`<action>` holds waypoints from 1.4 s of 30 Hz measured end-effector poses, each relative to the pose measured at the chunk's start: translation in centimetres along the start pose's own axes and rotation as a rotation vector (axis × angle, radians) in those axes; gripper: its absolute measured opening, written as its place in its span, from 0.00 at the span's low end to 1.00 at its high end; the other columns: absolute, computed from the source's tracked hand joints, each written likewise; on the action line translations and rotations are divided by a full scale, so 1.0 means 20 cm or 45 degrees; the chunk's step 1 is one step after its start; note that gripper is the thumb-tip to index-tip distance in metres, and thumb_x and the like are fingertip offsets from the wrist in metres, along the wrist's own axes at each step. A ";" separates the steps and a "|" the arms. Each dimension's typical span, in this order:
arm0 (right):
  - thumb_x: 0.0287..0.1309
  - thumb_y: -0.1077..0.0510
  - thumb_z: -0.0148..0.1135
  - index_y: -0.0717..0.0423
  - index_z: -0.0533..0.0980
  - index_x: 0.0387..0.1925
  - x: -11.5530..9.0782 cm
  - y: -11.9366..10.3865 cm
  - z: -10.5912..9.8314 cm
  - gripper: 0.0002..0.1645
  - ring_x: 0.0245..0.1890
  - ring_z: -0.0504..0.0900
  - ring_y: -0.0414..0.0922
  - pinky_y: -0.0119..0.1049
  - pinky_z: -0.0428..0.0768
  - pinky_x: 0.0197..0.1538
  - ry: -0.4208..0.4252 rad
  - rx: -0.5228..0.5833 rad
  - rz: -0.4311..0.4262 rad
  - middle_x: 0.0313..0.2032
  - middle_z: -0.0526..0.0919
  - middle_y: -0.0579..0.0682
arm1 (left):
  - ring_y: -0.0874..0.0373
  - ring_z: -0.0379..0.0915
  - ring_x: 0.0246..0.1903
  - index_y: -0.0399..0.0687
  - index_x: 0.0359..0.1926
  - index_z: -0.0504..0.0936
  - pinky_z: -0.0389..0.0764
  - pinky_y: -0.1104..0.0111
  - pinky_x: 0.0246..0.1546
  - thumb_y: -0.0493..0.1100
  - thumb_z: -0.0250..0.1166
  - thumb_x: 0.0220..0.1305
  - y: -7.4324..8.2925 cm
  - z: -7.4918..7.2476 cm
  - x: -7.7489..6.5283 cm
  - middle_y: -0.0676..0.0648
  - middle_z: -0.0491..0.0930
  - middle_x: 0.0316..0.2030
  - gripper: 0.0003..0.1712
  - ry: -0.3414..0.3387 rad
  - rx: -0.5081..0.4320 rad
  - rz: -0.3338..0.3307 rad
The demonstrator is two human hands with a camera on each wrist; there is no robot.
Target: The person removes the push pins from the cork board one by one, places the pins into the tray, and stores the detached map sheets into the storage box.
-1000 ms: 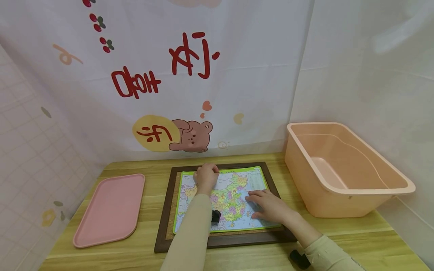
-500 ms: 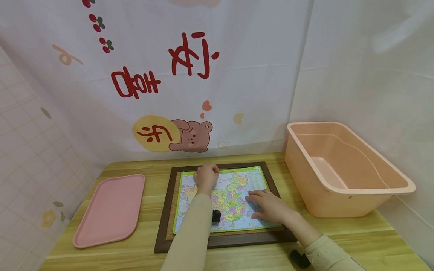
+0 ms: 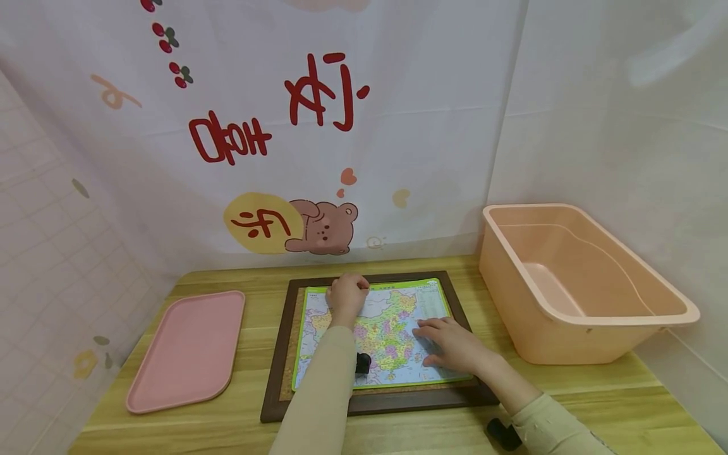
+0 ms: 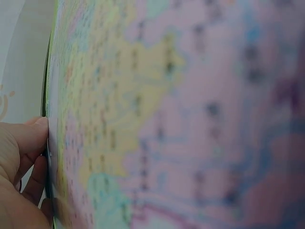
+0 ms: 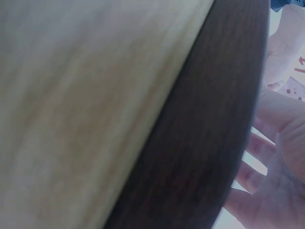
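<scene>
A laminated map [image 3: 392, 338] with a bright green border lies on a cork board [image 3: 287, 379] in a dark brown wooden frame [image 3: 421, 401]. My left hand [image 3: 347, 300] is at the map's top edge, fingers curled and thumb brought in close. In the left wrist view that hand [image 4: 26, 167] has its thumb tip right at the map's edge; I cannot tell what it pinches there. My right hand [image 3: 452, 347] rests spread on the right side of the map. The right wrist view shows its fingers [image 5: 257, 148] apart, beyond the frame's dark edge [image 5: 200, 119].
A pink tray [image 3: 184, 354] lies left of the board on the wooden table [image 3: 603, 404]. To the right stands a deep peach plastic basin [image 3: 546, 335]. A white printed cloth [image 3: 432, 126] hangs behind the table. Black wrist cameras sit at both wrists.
</scene>
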State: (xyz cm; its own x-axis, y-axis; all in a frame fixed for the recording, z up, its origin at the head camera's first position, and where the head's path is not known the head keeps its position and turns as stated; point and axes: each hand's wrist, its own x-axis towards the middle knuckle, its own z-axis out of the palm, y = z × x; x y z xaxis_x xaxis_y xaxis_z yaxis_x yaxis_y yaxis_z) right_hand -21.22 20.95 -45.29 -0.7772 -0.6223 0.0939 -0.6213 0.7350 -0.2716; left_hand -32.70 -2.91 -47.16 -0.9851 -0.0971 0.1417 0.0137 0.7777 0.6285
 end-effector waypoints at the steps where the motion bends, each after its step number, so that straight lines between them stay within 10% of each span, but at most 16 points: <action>1: 0.53 0.47 0.73 0.59 0.76 0.61 0.00 0.00 0.00 0.36 0.58 0.74 0.60 0.56 0.74 0.57 0.001 -0.002 0.001 0.62 0.74 0.60 | 0.45 0.71 0.49 0.56 0.34 0.88 0.61 0.44 0.62 0.42 0.70 0.64 0.00 0.00 0.00 0.50 0.81 0.43 0.03 0.000 -0.004 0.000; 42: 0.53 0.46 0.73 0.58 0.76 0.61 0.00 0.01 0.01 0.37 0.59 0.73 0.60 0.56 0.74 0.58 -0.006 0.012 0.013 0.62 0.74 0.59 | 0.46 0.71 0.45 0.55 0.27 0.83 0.64 0.46 0.59 0.43 0.69 0.64 0.04 -0.01 -0.01 0.49 0.79 0.40 0.08 0.017 0.013 -0.068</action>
State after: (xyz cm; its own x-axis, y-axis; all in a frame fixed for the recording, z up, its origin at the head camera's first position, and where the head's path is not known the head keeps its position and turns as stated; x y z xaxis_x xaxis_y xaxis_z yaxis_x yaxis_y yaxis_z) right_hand -21.39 21.03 -45.53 -0.7831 -0.6159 0.0864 -0.6122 0.7389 -0.2817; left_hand -32.39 -2.36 -46.65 -0.9820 -0.1470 0.1185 -0.0406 0.7773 0.6279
